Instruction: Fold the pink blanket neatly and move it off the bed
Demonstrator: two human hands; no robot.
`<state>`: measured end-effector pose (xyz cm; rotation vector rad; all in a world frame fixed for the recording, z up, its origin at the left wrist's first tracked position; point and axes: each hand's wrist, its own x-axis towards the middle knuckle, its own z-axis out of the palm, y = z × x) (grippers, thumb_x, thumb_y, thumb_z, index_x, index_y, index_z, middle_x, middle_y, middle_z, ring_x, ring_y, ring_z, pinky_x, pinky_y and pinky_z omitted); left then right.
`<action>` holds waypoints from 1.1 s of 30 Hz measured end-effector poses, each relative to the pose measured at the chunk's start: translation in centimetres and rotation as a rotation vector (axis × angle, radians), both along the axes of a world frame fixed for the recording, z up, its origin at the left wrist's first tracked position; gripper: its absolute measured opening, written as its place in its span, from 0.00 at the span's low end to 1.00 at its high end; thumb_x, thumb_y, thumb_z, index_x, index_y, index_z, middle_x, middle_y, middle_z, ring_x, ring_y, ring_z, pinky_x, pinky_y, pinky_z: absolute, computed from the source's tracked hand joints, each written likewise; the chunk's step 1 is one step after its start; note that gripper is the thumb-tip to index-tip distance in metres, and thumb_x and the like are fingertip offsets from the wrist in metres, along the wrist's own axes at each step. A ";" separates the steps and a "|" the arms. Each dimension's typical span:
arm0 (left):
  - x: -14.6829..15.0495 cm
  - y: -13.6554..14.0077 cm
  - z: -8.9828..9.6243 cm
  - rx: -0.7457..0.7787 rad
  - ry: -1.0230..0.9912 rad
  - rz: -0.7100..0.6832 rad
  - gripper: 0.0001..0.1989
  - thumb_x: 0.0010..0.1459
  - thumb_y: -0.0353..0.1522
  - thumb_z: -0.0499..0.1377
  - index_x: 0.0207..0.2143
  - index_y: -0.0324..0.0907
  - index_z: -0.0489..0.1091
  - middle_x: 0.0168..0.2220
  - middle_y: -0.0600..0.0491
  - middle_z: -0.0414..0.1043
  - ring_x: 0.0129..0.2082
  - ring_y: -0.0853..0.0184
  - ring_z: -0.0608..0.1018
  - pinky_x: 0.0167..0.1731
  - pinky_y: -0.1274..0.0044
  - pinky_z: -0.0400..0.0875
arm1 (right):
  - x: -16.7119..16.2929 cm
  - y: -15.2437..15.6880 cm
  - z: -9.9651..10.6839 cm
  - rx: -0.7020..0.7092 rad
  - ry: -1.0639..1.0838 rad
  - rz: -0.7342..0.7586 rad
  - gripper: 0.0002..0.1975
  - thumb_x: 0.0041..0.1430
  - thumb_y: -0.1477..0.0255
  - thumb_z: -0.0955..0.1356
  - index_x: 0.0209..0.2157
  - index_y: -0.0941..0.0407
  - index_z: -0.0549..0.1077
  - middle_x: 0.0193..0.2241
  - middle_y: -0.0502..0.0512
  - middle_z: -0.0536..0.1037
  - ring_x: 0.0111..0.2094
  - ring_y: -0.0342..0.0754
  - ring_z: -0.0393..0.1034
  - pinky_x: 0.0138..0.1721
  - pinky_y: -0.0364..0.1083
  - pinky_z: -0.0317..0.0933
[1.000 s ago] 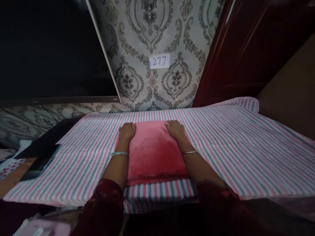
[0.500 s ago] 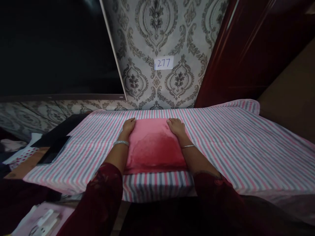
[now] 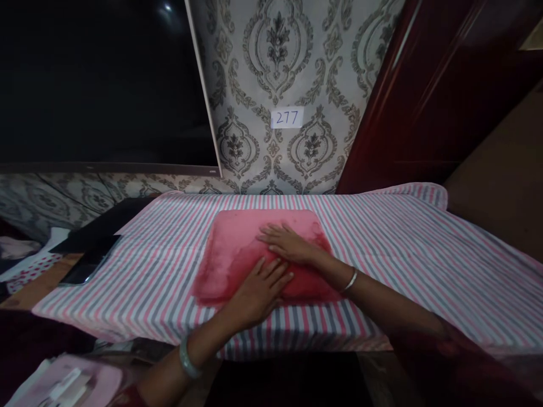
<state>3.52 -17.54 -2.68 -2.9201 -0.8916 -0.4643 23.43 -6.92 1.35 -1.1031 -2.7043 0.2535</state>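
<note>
A flat pink-and-red plush cushion [image 3: 237, 237] with rounded corners lies on a striped cloth [image 3: 394, 254]. Across its middle, my right hand [image 3: 288, 243] rests flat, fingers stretched toward the left. My left hand [image 3: 261, 291] is spread over the cushion's near part, its fingertips close to the right hand's palm. Both hands are open and grasp nothing. The cushion's lower middle is partly hidden under the hands and forearms.
A large dark screen [image 3: 102, 85] hangs at the left, near a white paper marked 277 [image 3: 287, 117] on the patterned wall. A black phone-like slab [image 3: 91, 263] lies at the cloth's left edge. Dark red wooden furniture [image 3: 403, 107] stands at the right.
Both hands have left the cushion's far corners and come inward onto its top, the left one nearer to me. The cushion now shows wider, its side edges uncovered.
</note>
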 end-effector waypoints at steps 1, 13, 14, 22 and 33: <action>0.1 -0.2 -0.7 0.026 0.012 0.017 0.27 0.68 0.37 0.54 0.68 0.47 0.57 0.69 0.47 0.58 0.71 0.57 0.56 0.69 0.56 0.47 | -0.2 0.2 -0.2 0.000 -0.022 0.041 0.26 0.73 0.61 0.55 0.69 0.42 0.54 0.72 0.48 0.51 0.73 0.51 0.40 0.70 0.62 0.33; 0.0 -0.2 -1.3 0.056 0.012 0.040 0.25 0.70 0.33 0.50 0.68 0.51 0.57 0.71 0.53 0.53 0.71 0.59 0.55 0.69 0.58 0.48 | 1.6 11.2 -1.7 -0.075 -0.037 -0.262 0.27 0.73 0.57 0.54 0.69 0.48 0.58 0.68 0.50 0.61 0.68 0.50 0.55 0.68 0.53 0.47; 0.0 -0.2 -1.4 0.053 0.010 0.041 0.25 0.70 0.33 0.50 0.68 0.51 0.57 0.71 0.53 0.53 0.71 0.59 0.55 0.69 0.58 0.48 | 1.6 11.3 -1.8 -0.069 -0.028 -0.261 0.27 0.73 0.57 0.55 0.68 0.49 0.60 0.67 0.50 0.63 0.68 0.48 0.56 0.68 0.51 0.47; 0.1 -0.6 -1.5 0.023 -0.049 0.047 0.26 0.69 0.34 0.51 0.68 0.50 0.57 0.71 0.52 0.52 0.71 0.60 0.55 0.69 0.59 0.49 | 1.0 10.4 -1.7 -0.052 -0.082 -0.334 0.27 0.73 0.60 0.55 0.69 0.51 0.58 0.69 0.52 0.59 0.69 0.50 0.53 0.69 0.52 0.46; -3.1 -2.8 -2.1 0.247 -0.249 0.255 0.25 0.64 0.35 0.55 0.63 0.44 0.65 0.65 0.44 0.65 0.69 0.53 0.59 0.68 0.52 0.40 | -5.1 4.7 1.6 -0.020 -0.140 -0.051 0.28 0.73 0.57 0.54 0.70 0.43 0.52 0.73 0.50 0.43 0.74 0.55 0.34 0.69 0.63 0.33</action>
